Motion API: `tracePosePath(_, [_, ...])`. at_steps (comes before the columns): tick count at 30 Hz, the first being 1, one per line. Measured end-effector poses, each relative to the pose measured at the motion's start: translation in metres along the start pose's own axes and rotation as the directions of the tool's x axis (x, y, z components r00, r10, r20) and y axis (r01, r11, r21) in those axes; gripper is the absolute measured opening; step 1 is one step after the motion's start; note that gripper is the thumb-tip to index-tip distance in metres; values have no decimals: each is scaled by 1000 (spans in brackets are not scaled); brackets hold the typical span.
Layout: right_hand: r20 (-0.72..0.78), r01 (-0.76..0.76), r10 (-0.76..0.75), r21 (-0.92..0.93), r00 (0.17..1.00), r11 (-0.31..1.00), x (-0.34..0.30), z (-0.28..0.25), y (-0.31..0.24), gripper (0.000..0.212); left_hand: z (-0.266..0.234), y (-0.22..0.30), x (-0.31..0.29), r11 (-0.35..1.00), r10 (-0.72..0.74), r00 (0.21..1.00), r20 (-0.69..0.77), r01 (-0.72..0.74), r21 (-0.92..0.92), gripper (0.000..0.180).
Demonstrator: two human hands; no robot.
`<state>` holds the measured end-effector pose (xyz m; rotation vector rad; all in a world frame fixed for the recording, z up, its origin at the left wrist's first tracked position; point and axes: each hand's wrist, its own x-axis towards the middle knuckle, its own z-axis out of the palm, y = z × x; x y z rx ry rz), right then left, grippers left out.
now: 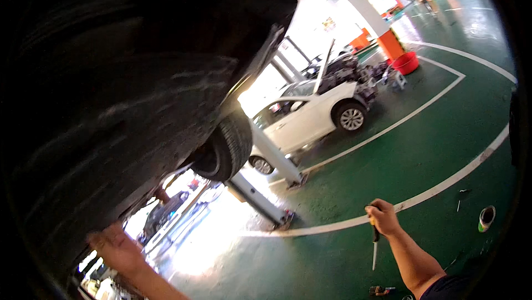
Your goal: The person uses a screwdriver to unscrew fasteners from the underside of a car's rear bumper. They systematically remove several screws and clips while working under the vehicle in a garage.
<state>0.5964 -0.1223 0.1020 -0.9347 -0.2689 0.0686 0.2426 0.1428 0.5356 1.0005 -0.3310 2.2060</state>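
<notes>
Over the green floor on the right, my right hand [383,217] is closed around the handle of a screwdriver [375,249]. Its handle looks yellow and black, and the thin metal shaft points down. My left hand [117,251] is raised at the lower left against the dark underside [133,106] of a lifted car. The fingers of that hand look stretched out, somewhat blurred, with nothing seen in them. Whether they touch the panel or hover just under it is hard to tell. A tyre [234,144] of the lifted car hangs beyond.
Two lift posts [257,203] stand past the tyre. Behind them is a white car [310,114] with its front taken apart, near a red tub [406,63] and an orange-based pillar [390,45]. On the floor lie an open can [486,218] and a small brush-like item [381,290].
</notes>
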Motion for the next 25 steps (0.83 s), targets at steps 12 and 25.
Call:
tracePosePath(12, [-309, -248, 161, -265, 937, 932, -241, -142, 73, 22, -40, -9, -12, 986, -137, 845, 517, 167, -11, 33])
tracePosePath(25, [-234, -404, 344, -297, 909, 865, -324, -250, 58, 16, -221, 41, -216, 766, -586, 654, 478, 255, 589, 55])
